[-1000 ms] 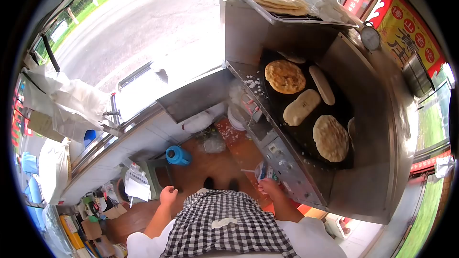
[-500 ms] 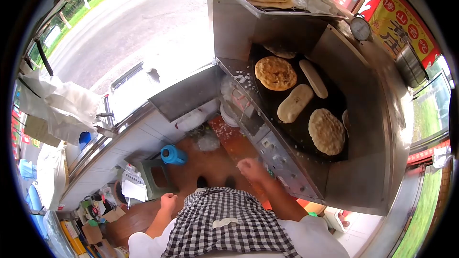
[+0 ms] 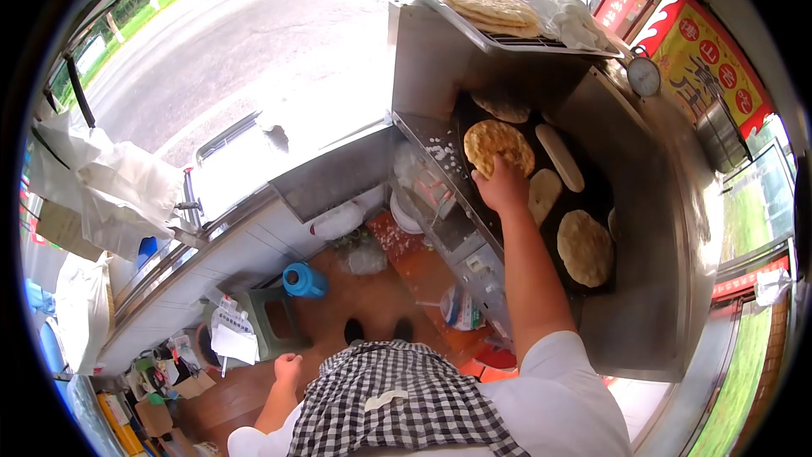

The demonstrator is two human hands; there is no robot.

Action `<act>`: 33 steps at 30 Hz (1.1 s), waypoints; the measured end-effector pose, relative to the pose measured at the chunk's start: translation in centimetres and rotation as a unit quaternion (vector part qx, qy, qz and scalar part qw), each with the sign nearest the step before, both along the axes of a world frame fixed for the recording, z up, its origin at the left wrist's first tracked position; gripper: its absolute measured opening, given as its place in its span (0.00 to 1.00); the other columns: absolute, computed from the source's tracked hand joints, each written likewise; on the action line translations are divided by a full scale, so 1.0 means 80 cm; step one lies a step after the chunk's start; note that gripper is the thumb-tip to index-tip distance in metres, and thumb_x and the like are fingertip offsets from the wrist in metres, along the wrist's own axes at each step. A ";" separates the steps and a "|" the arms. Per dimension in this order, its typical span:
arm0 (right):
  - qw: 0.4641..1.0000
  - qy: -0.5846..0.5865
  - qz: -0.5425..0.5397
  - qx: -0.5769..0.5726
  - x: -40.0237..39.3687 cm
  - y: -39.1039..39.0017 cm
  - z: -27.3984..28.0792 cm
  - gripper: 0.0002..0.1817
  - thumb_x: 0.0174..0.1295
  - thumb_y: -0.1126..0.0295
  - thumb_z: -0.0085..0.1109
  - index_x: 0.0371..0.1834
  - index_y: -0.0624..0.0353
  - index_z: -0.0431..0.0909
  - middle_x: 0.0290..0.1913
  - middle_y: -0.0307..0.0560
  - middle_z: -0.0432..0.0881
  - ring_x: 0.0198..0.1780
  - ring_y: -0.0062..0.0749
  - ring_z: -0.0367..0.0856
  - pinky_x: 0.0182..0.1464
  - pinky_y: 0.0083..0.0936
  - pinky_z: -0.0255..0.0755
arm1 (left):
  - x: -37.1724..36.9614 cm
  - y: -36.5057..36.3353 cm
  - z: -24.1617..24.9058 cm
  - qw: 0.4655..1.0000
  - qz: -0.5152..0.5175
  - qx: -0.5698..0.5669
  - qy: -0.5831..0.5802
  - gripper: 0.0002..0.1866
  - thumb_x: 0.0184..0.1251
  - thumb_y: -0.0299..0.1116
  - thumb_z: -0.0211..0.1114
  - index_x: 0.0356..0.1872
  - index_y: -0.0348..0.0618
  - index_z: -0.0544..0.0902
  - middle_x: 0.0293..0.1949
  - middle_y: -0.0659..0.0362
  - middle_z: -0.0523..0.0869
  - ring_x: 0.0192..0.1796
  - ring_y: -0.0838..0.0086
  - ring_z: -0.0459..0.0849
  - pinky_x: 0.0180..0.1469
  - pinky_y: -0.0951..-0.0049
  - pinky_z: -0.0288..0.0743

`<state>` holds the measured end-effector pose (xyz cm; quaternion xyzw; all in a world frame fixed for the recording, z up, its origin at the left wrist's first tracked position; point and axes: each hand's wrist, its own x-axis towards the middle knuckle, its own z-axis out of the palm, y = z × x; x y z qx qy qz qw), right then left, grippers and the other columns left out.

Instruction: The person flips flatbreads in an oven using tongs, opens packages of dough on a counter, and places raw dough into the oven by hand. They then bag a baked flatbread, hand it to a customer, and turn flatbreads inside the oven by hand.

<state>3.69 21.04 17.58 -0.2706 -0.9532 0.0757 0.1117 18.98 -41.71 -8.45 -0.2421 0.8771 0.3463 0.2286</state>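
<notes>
My right hand (image 3: 505, 188) reaches over the dark griddle (image 3: 596, 195) and grips the near edge of a round, browned flatbread (image 3: 497, 142). The fingertips are partly hidden against the bread. Beside my forearm lies a pale oval flatbread (image 3: 544, 195), partly covered by the wrist. A long narrow piece of dough (image 3: 560, 157) lies to its upper right, and a lightly browned round flatbread (image 3: 585, 247) to its lower right. Another flatbread (image 3: 501, 108) is at the griddle's far end. My left hand (image 3: 288, 367) hangs low beside the checked apron (image 3: 397, 393), its fingers curled closed with nothing visible in them.
High metal walls (image 3: 668, 288) surround the griddle. On its far ledge stands a tray (image 3: 507, 44) with stacked flatbreads (image 3: 491, 7) and a white cloth (image 3: 571, 21). A round dial (image 3: 644, 76) sits on the edge. A green stool (image 3: 283, 326) and blue jug (image 3: 304, 280) stand on the floor.
My right hand has risen from above the floor to the griddle and taken hold of the browned flatbread's near edge. My left hand stays low; the view has shifted slightly.
</notes>
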 end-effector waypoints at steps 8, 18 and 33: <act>0.993 -0.077 0.007 0.084 0.015 -0.055 -0.003 0.29 0.59 0.47 0.66 0.53 0.60 0.78 0.58 0.51 0.79 0.63 0.48 0.75 0.67 0.50 0.63 | 0.015 -0.022 0.012 0.996 0.069 0.028 -0.059 0.14 0.58 0.31 0.72 0.43 0.32 0.87 0.37 0.52 0.89 0.41 0.67 0.86 0.46 0.66 0.79; 0.975 0.166 0.085 0.119 0.047 -0.049 0.038 0.08 0.47 0.66 0.66 0.26 0.55 0.78 0.34 0.43 0.81 0.40 0.46 0.82 0.46 0.47 0.71 | -0.053 -0.001 -0.004 0.997 0.055 0.051 0.001 0.16 0.57 0.32 0.73 0.45 0.33 0.87 0.38 0.53 0.89 0.42 0.68 0.86 0.47 0.67 0.79; 0.799 0.475 0.122 -0.349 0.011 -0.045 0.321 0.07 0.63 0.71 0.61 0.38 0.64 0.84 0.33 0.35 0.82 0.33 0.17 0.76 0.38 0.20 0.72 | -0.050 0.010 0.005 0.997 0.055 0.054 -0.008 0.14 0.55 0.31 0.72 0.41 0.33 0.88 0.34 0.53 0.89 0.37 0.70 0.86 0.43 0.68 0.79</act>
